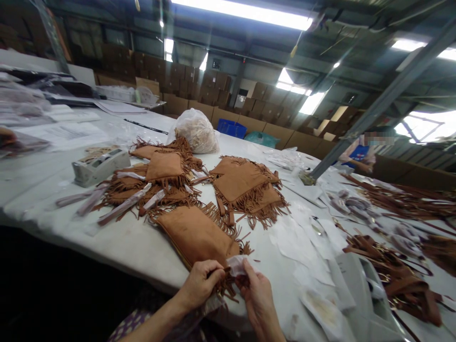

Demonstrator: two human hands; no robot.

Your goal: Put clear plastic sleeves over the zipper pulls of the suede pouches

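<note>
A tan suede fringed bag [194,234] lies at the near edge of the white table [135,247]. My left hand [199,284] pinches the bag's fringe at its near corner. My right hand [257,297] holds a piece of white tissue paper [235,264] against that same fringe, touching the left hand's fingertips. Both hands are closed around the fringe and paper at the table's edge.
Two piles of the same fringed bags [156,178] [245,187] lie further back. A tape dispenser [99,166] stands at left, a filled plastic bag [195,130] behind. Brown straps [399,275] and white papers [306,237] cover the right. Another person [359,154] is at the far right.
</note>
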